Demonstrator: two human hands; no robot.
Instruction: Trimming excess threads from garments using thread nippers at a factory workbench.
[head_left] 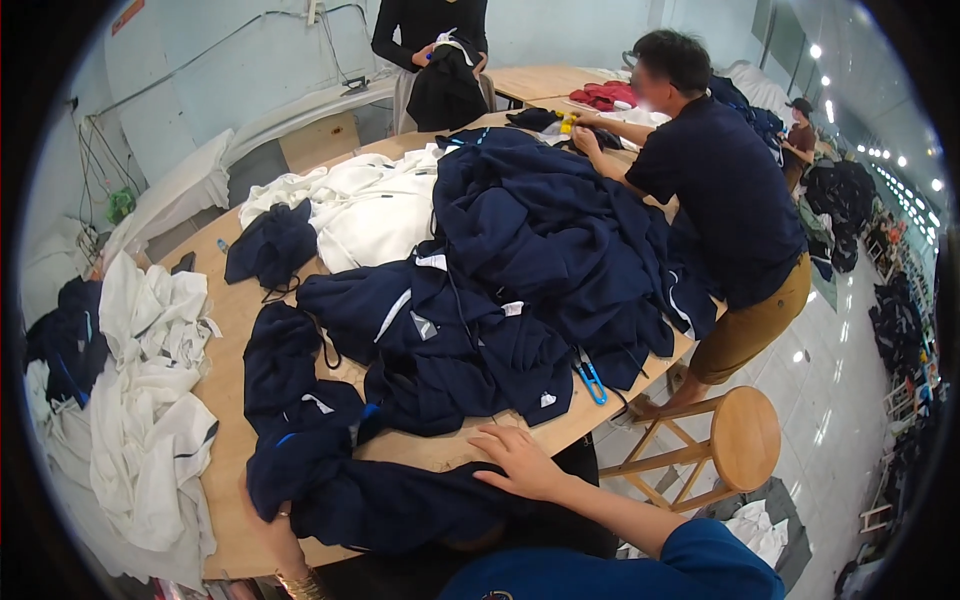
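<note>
A navy garment (390, 495) with a bright blue stripe lies bunched at the table's near edge, in front of me. My right hand (520, 462) rests on its right end, open, with the fingers spread and nothing gripped. At the garment's left end is my left hand (264, 518), its fingers mostly hidden by the cloth, so I cannot make out how they are closed. Beyond lies a large heap of navy garments (560, 220) with white labels. Blue-handled thread snips (592, 380) sit at the heap's right near edge.
White garments (375, 205) lie behind the heap; another white pile (150, 410) hangs off the left side. A co-worker in navy (730, 180) leans over the far right, and another person (435, 50) handles dark cloth. A wooden stool (745, 440) stands right.
</note>
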